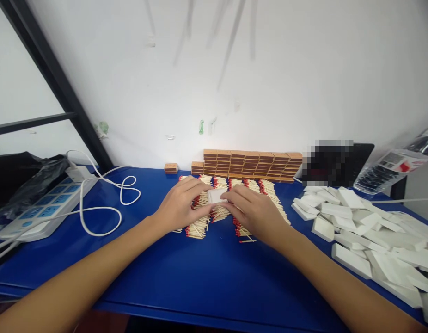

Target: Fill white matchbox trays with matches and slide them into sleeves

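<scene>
A white wall (286,83) backs the blue tabletop (214,277), where the left grip (184,203) and right grip (256,210) pinch a small white tray (217,195) between them, over rows of matches (196,230). Dipping low could scatter the matches; uneven squeezing could buckle the tray. Fingers (231,195) partly cover its ends; whether it holds anything is unclear.

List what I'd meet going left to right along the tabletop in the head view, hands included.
Power strip → left hand → small white piece → right hand → heap of white pieces.
</scene>
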{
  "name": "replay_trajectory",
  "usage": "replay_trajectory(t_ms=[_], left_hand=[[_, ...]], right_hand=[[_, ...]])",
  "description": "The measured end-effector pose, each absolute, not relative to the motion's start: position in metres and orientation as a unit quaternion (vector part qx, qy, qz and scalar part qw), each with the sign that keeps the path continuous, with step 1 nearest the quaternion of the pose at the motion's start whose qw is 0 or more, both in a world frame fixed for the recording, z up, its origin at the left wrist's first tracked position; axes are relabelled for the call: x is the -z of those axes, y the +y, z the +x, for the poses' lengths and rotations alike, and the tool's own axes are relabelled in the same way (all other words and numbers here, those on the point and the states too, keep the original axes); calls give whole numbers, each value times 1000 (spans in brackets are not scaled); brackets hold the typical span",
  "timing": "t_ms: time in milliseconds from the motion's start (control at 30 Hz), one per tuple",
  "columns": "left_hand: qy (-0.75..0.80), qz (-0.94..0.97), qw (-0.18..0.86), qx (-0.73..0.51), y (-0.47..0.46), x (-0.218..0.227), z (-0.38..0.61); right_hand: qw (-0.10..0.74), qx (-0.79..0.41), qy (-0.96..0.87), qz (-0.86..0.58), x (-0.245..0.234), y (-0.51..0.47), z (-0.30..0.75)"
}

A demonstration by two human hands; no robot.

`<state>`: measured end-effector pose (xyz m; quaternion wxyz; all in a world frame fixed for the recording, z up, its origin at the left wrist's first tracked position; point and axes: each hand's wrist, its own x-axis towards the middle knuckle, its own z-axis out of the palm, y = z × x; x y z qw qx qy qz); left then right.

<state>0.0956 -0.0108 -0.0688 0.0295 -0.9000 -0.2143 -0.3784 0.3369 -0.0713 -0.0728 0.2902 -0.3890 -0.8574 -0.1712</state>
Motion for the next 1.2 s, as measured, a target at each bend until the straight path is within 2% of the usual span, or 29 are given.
replay_trajectory(t_ms=[100,300,833,1200], left_hand=[[-242,-881,55,404,0,69,90],[-258,-880,84,390,12,68,84],[-248,-891,93,368,12,70,85],[-238,-902,89,350,11,69,85]], right_hand=[[331,113,-833,-428,75,-69,337],[228,81,-852,-464,85,-66,341],[193,19,-871,-452,87,-61,344],[206,45,-858,-467,88,-55,352]])
